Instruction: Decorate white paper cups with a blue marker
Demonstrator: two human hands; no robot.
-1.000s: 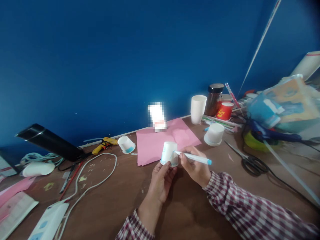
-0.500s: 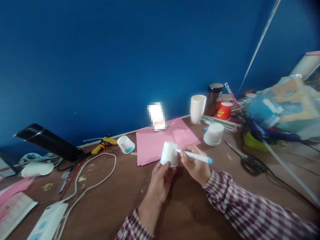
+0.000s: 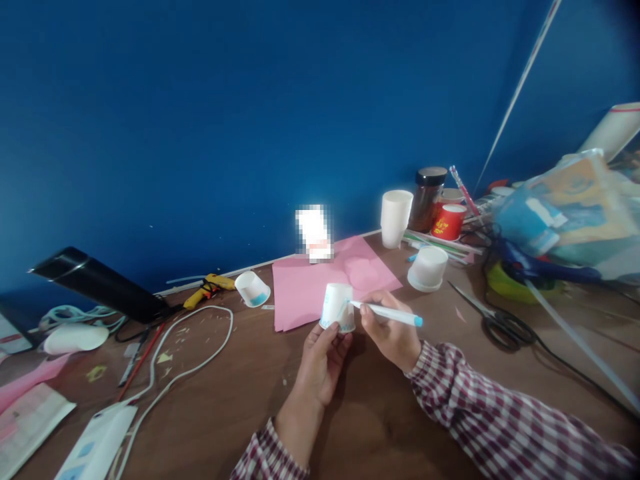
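My left hand [image 3: 325,360] grips a white paper cup [image 3: 336,307] by its lower rim, bottom end up. Light-blue marks run along the cup's left side and near its rim. In my right hand [image 3: 393,333] is a white marker pen [image 3: 395,314] with a light-blue end, held like a pencil. The pen's tip is at the right side of the cup's wall; whether it touches is too small to be sure. Behind the cup lie sheets of pink paper [image 3: 300,293] on the brown table [image 3: 240,400].
Another paper cup [image 3: 252,289] lies at the left and one [image 3: 427,268] stands upside down at the right, near stacked cups [image 3: 397,217]. Black scissors [image 3: 505,328], a yellow glue gun [image 3: 207,290], a white power strip [image 3: 97,440] with its cable, and a red cup [image 3: 449,222] are around.
The pen's tip has shifted very slightly left and down on the cup's wall. The cup has turned a little in my left hand, and both hands keep their hold.
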